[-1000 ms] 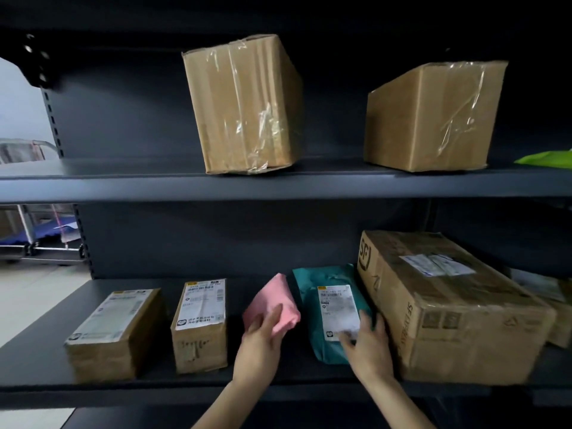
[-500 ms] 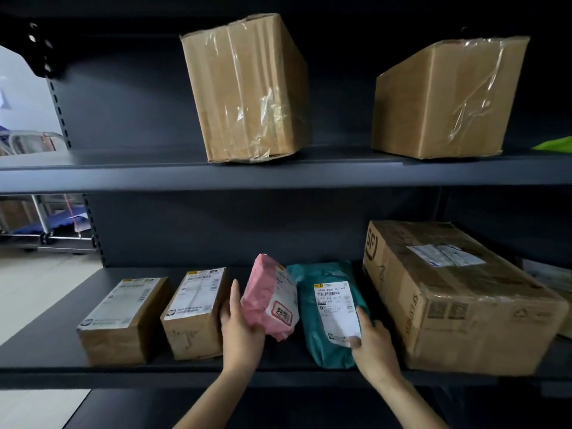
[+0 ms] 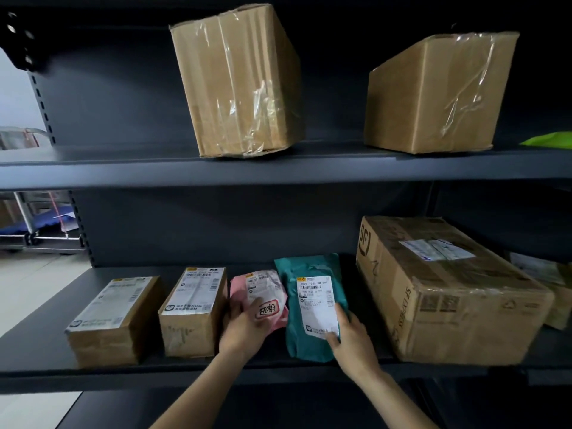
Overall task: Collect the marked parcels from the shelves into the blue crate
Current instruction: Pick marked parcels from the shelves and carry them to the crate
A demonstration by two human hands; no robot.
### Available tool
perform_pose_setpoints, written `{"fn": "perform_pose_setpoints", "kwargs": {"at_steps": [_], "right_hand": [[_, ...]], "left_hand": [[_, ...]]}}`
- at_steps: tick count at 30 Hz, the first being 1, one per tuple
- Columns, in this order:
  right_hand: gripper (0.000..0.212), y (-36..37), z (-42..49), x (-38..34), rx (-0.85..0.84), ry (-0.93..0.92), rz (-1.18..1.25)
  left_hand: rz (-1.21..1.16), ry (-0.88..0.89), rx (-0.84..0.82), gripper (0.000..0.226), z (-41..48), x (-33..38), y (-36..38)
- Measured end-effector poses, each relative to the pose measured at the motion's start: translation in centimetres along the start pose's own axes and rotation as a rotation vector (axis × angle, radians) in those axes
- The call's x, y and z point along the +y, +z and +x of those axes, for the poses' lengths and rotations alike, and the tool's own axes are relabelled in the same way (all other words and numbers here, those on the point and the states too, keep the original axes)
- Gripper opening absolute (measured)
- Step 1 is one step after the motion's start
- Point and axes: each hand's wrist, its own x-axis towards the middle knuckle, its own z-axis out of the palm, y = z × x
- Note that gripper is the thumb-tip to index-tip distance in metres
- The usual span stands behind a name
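Two soft parcels sit midway along the front edge of the dark lower shelf. The left grip pinches the pink plastic mailer bearing a red-marked label; the right grip clasps the teal plastic mailer beside it.

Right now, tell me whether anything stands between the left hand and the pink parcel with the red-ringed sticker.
Nothing does: the left hand grips the pink parcel, thumb beside its red-ringed sticker. A brown box and a teal parcel flank it, yet its front is free. The blue crate is out of view.
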Motion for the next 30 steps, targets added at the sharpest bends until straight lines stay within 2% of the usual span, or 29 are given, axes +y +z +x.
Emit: {"fn": "perform_pose_setpoints", "kwargs": {"at_steps": [6,11,18,21,25,26,30], "right_hand": [[0.064,0.6,-1.7,0.6,0.016,-0.031,0.027],[0.062,0.7,-2.3,0.7,0.021,-0.012,0.027],[0.057,0.0,-1.9,1.3,0.058,0.062,-0.096],[0.056,-0.4,-1.3,1.3,0.061,0.088,-0.124],[0.057,-1.1,-1.0,0.6,0.015,0.093,-0.142],[0.058,-1.5,-1.2,0.3,0.013,0.083,-0.144],[0.06,-4.4,-3.3,-1.0,0.077,-0.045,-0.124]], "left_hand": [[0.072,0.11,0.072,0.051,-1.8,-1.9,0.5],[0.06,0.123,0.08,0.052,-2.6,-2.5,0.3],[0.133,0.105,0.003,0.051,-2.7,-4.0,-0.8],[0.075,0.087,-0.007,0.042,-2.0,-3.5,-1.1],[-0.006,-0.032,0.001,0.031,-1.0,-1.3,-1.3],[0.015,-0.064,-0.01,0.036,-0.7,-0.8,-1.1],[0.132,-0.143,0.046,0.083,0.0,0.5,-0.3]]}}
